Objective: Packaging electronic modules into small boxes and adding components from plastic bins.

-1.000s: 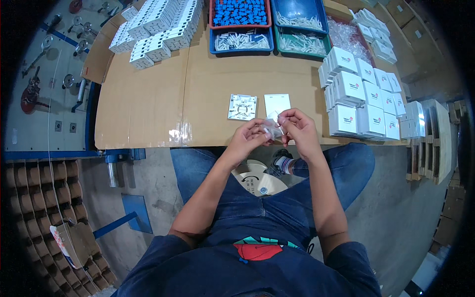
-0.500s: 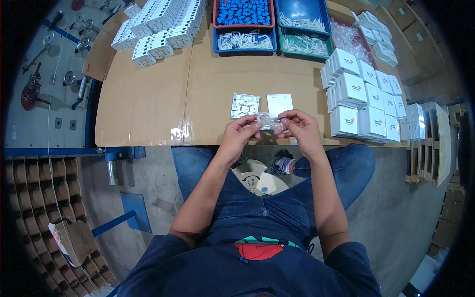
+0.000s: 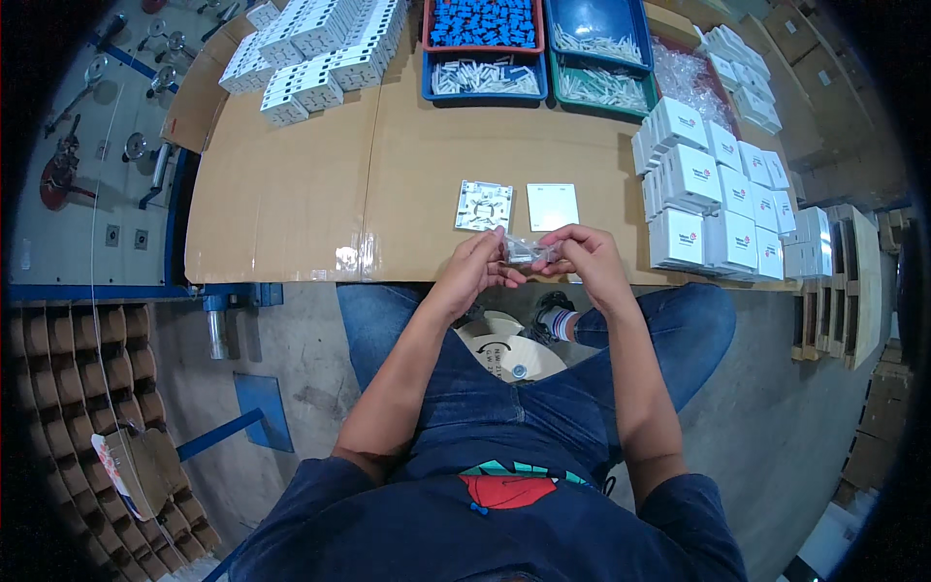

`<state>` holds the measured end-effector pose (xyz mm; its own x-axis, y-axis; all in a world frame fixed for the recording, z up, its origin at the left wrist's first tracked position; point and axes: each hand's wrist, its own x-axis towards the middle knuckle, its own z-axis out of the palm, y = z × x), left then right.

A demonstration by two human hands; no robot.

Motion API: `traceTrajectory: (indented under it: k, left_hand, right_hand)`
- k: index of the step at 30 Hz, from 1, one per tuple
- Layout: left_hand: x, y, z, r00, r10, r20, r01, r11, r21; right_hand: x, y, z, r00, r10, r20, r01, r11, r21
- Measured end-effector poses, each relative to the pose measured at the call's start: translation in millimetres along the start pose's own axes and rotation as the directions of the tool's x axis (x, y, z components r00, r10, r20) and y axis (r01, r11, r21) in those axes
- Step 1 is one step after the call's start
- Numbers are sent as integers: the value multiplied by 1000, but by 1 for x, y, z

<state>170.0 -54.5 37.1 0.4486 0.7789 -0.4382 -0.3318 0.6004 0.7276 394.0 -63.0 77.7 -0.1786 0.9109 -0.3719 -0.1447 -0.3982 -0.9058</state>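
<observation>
Over the near edge of the table, a small clear plastic bag [image 3: 524, 252] is stretched between my two hands. What lies inside it is too small to make out. My left hand [image 3: 472, 274] has the bag's left end at its fingertips, the lower fingers loosely curled beneath. At the other end, my right hand [image 3: 589, 259] pinches the bag between thumb and fingers. Just beyond them lie two flat parts side by side: a white square frame with fittings [image 3: 484, 206] on the left and a plain white square cover plate [image 3: 552, 207] on the right.
Stacked white boxes [image 3: 684, 238] stand to the right. White square units [image 3: 320, 87] are piled at the far left. At the back are a red tray of blue pieces [image 3: 482, 48], blue trays [image 3: 485, 98] and a green tray [image 3: 601, 109] of small white parts, and clear bags [image 3: 689, 78].
My left hand has turned and its lower fingers have loosened and spread beneath the bag. The bag looks more bunched, lying closer to my right fingers. The view has shifted slightly.
</observation>
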Motion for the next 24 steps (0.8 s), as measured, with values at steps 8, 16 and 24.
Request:
traceTrajectory:
  k: [8, 16, 24]
  left_hand:
    - [-2, 3, -18, 993, -118, -25, 120, 988, 96]
    - [-21, 18, -37, 980, 150, 129, -186, 923, 336]
    - [12, 59, -52, 779, 549, 302, -484, 220, 847]
  right_hand:
    - [1, 9, 7, 994, -10, 109, 17, 998, -68]
    - [14, 29, 20, 993, -25, 119, 36, 995, -95]
    - [59, 28, 34, 938, -344, 35, 329, 856, -398]
